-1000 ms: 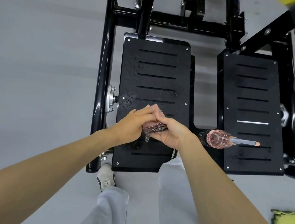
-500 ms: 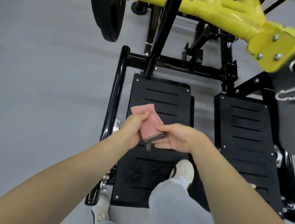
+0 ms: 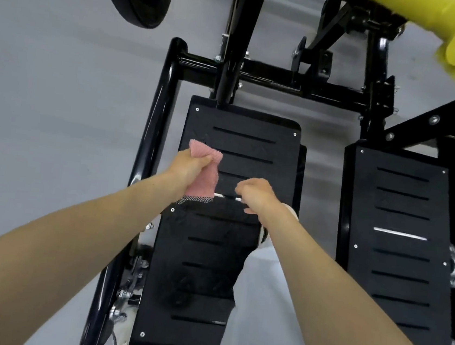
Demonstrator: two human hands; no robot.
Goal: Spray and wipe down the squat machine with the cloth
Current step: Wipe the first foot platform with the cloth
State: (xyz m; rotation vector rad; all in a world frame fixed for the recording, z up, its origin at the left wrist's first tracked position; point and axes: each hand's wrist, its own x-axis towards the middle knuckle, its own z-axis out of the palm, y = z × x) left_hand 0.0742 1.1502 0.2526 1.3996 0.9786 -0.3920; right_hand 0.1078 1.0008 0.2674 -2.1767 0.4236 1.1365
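Non-task items: floor, trousers, shoes.

Floor [image 3: 59, 90]: plain grey, smooth, with faint lighter bands running across, filling the left side and the far ground. Trousers [image 3: 263, 318]: pale grey-white, one leg rising from the bottom edge at centre. Right shoe [image 3: 265, 234]: white, only a sliver showing at the top of that leg. Left shoe [image 3: 118, 340]: white, partly hidden, low left of centre.
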